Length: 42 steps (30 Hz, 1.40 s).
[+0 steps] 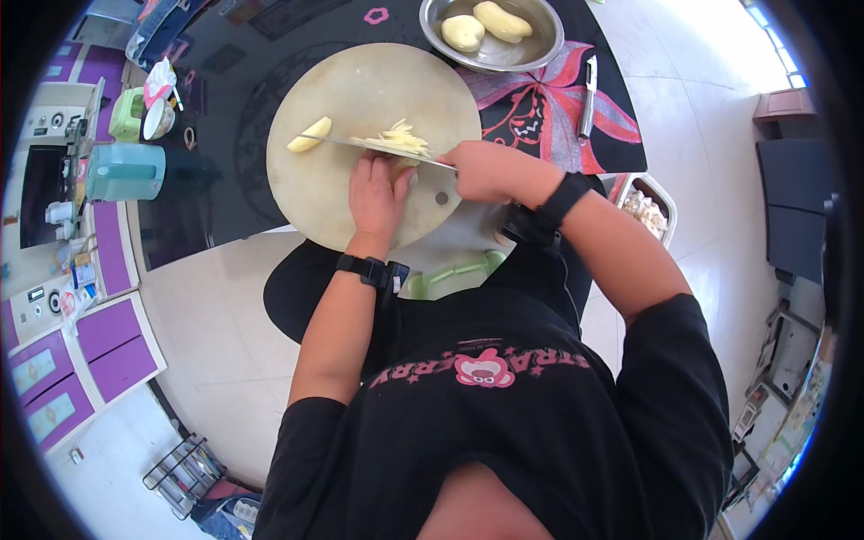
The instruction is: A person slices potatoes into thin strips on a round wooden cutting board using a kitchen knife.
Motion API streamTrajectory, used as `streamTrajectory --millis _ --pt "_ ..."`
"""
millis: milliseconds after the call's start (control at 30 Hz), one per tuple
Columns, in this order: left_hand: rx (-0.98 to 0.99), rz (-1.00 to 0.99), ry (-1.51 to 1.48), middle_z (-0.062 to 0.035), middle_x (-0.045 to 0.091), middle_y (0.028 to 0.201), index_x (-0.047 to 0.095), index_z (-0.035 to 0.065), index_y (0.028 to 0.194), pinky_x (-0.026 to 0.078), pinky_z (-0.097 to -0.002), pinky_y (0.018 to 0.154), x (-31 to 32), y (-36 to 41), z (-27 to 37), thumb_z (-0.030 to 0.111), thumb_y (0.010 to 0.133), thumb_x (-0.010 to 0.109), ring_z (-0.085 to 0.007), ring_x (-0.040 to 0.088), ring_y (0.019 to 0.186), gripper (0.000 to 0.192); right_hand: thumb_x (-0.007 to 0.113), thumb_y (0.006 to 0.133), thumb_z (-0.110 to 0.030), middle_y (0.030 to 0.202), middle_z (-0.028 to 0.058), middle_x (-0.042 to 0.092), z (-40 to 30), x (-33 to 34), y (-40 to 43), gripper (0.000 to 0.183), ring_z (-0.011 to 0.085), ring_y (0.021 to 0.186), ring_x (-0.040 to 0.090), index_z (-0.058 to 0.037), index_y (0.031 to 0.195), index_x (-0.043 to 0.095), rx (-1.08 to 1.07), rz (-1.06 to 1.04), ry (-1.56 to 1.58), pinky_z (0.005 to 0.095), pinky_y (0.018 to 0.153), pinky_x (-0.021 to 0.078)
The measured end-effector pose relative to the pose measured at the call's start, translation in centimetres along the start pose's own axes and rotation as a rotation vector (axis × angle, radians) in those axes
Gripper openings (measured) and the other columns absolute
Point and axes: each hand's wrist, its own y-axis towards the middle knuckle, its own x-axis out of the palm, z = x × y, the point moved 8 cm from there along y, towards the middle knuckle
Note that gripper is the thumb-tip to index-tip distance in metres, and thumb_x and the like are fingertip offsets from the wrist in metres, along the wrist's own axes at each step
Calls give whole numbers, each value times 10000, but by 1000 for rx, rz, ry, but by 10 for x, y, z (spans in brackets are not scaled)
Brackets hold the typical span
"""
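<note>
A round, pale cutting board [378, 77] lies at the near side of a dark table. My right hand [496, 172] grips a kitchen knife [341, 140], whose blade stretches leftward across the board, seen nearly edge-on. Just on the near side of the blade, my left hand [375, 202] presses down a peeled potato piece [405, 170], mostly covered by the fingers and thumb. Thin potato shreds [399, 138] lie in a small heap along the blade's far side. Over by the board's left, a potato wedge [320, 127] appears partly behind the blade tip.
Beyond the board, a metal bowl [486, 66] holds two peeled potatoes [503, 21] in water. A peeler [588, 101] rests at the table's right. Leftward stand a teal pitcher [126, 172] and a small bowl [159, 120]. Below the table's right edge sits a bin [668, 202].
</note>
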Motion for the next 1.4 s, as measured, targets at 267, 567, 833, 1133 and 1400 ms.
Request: streamTrajectory --millis 267,567,833,1133,1400 --pt "134 80 68 -174 549 1165 602 33 1029 439 -438 889 -7 -7 2 158 808 674 -369 512 1068 264 545 692 -68 870 220 667 -8 -9 -8 394 382 830 645 -63 1066 668 103 2 -3 436 728 515" --pt "11 103 11 -163 537 1194 578 69 1098 434 -439 933 -4 -15 -11 158 812 683 -366 490 1109 317 498 687 -17 913 221 665 -14 -23 -41 523 380 862 632 -137 1172 654 64 -4 15 410 784 500" --pt "36 86 24 -145 545 1196 591 90 1087 451 -426 915 -3 -12 -8 171 818 680 -349 506 1099 294 491 700 -38 898 241 664 -13 -26 -44 434 386 824 653 -48 1095 669 171 -86 72 429 718 526" --pt "-24 65 51 -147 558 1207 625 94 1071 463 -416 894 -2 -12 -12 184 821 679 -338 525 1087 272 419 705 25 734 181 650 -1 -12 -35 647 286 484 594 -185 1296 578 224 -207 96 358 445 487" --pt "-5 90 56 -153 563 1158 629 76 1039 470 -418 856 -5 -11 -11 173 817 678 -347 540 1021 247 479 700 -8 767 218 656 -6 3 6 546 364 620 646 -71 1228 603 11 -50 -33 423 556 523"
